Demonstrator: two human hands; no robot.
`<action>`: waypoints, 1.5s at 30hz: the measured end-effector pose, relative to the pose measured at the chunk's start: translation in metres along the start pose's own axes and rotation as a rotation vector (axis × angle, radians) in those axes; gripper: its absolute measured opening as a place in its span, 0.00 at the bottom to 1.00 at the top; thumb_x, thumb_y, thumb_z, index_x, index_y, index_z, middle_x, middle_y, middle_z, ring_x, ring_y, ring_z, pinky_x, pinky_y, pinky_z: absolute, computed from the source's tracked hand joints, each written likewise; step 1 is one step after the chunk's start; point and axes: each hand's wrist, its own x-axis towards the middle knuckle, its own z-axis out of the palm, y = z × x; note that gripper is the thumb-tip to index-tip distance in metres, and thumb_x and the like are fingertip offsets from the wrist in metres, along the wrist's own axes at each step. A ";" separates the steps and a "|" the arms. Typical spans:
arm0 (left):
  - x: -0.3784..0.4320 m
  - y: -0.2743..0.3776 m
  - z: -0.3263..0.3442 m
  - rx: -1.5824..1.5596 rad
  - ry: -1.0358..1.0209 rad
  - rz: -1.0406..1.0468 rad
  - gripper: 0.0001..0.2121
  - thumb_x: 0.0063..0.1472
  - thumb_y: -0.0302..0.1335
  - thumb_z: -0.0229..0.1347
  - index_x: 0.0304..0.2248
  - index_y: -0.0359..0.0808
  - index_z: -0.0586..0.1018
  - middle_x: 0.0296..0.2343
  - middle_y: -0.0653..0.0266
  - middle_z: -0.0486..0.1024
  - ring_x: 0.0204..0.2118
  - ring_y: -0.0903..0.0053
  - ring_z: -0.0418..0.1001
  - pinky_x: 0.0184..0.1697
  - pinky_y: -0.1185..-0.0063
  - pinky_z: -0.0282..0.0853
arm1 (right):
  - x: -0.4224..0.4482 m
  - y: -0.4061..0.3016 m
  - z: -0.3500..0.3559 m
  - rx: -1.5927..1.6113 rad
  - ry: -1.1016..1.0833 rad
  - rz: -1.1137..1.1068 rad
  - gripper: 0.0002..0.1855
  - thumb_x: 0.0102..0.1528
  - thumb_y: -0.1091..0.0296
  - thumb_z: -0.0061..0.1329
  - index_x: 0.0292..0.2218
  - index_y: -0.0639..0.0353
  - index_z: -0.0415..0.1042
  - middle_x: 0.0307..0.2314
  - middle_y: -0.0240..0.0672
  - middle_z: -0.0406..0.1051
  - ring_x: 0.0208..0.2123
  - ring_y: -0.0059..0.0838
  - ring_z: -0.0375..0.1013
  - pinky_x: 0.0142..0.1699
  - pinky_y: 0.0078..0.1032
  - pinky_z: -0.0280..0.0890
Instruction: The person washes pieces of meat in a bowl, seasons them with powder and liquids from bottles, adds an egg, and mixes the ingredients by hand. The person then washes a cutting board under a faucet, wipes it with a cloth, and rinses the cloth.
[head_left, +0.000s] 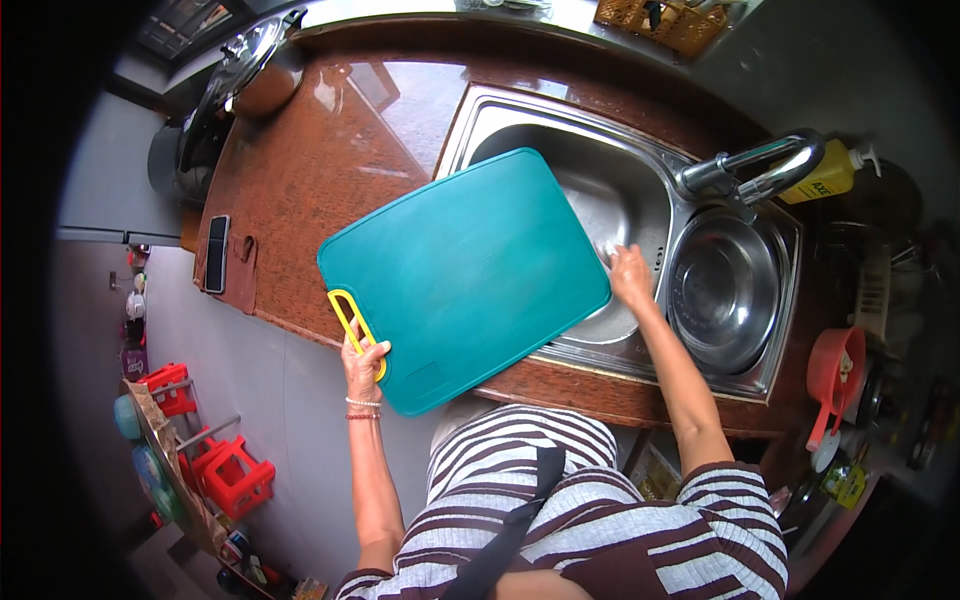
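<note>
A green cutting board (465, 277) with a yellow handle (347, 319) lies tilted across the counter edge and partly over the large sink basin (592, 180). My left hand (364, 364) grips the board at its yellow handle, the thumb on top. At the board's right edge, over the basin, is my right hand (631, 277); its fingers are bent, and a small whitish thing seems to be at the fingertips, too blurred to name. Whether this hand holds it or touches the board I cannot tell.
The chrome faucet (772, 169) stands behind a metal bowl (724, 289) in the small basin, near a yellow soap bottle (825, 176). A phone (217, 253) lies at the counter's left end, a pressure cooker (262, 79) at the back left. A red dipper (832, 371) is at the right.
</note>
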 end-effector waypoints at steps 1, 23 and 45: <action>0.001 0.002 -0.004 0.020 0.010 -0.002 0.31 0.43 0.12 0.53 0.50 0.34 0.62 0.17 0.82 0.59 0.15 0.95 0.53 0.15 0.94 0.47 | 0.019 0.012 -0.005 0.155 -0.271 0.273 0.13 0.55 0.64 0.34 0.36 0.58 0.69 0.23 0.41 0.70 0.23 0.39 0.71 0.28 0.35 0.65; -0.008 -0.014 -0.008 -0.101 0.091 0.038 0.32 0.42 0.11 0.53 0.51 0.31 0.60 0.28 0.73 0.70 0.23 0.90 0.63 0.23 0.93 0.57 | -0.072 -0.046 -0.028 0.280 -0.080 -0.074 0.25 0.53 0.73 0.37 0.53 0.60 0.55 0.40 0.50 0.64 0.43 0.47 0.64 0.49 0.34 0.58; 0.003 -0.035 -0.038 -0.074 0.105 0.040 0.34 0.42 0.12 0.54 0.52 0.32 0.57 0.31 0.69 0.70 0.29 0.84 0.68 0.31 0.89 0.65 | -0.018 -0.170 0.013 -0.119 0.237 -0.638 0.23 0.47 0.71 0.39 0.47 0.48 0.65 0.38 0.40 0.63 0.38 0.39 0.61 0.37 0.35 0.54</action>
